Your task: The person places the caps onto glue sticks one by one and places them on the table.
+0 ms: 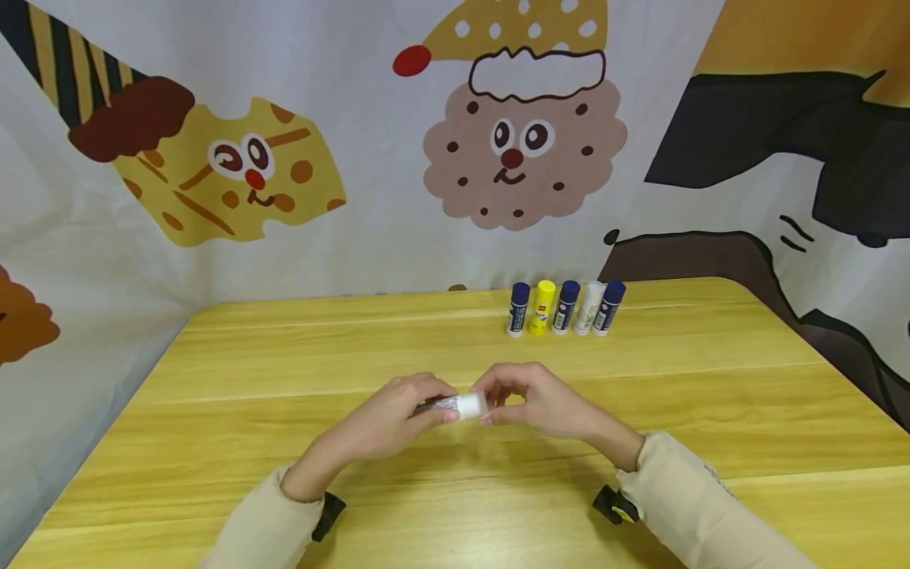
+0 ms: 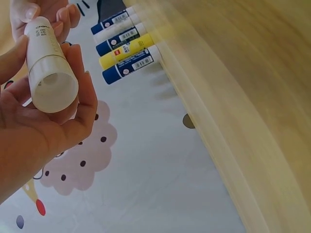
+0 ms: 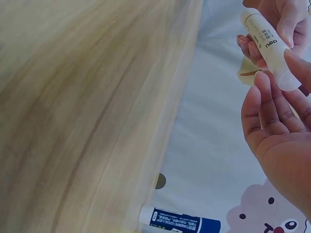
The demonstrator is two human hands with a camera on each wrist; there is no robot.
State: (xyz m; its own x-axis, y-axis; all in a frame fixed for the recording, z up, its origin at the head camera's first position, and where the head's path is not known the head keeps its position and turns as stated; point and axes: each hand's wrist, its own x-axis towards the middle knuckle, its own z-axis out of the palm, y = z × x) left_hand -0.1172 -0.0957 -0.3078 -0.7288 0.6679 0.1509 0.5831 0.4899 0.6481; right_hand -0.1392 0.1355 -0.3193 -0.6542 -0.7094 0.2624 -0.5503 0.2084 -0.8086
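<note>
Over the middle of the table, the left hand (image 1: 391, 415) grips a white glue stick (image 1: 462, 405) by its body, thumb on one side and fingers on the other. The right hand (image 1: 546, 401) pinches the opposite end between thumb and fingertips, where a translucent cap (image 3: 287, 81) shows in the right wrist view. Small dark print runs along the white glue stick (image 2: 43, 41) in the left wrist view, and its round hollow base (image 2: 54, 91) faces that camera.
Toward the back edge of the wooden table (image 1: 284, 340), several glue sticks stand in a row: a yellow one (image 1: 543, 308), a white one (image 1: 588, 308) and navy-capped ones (image 1: 517, 310). Behind the table hangs a cartoon-printed cloth (image 1: 377, 221).
</note>
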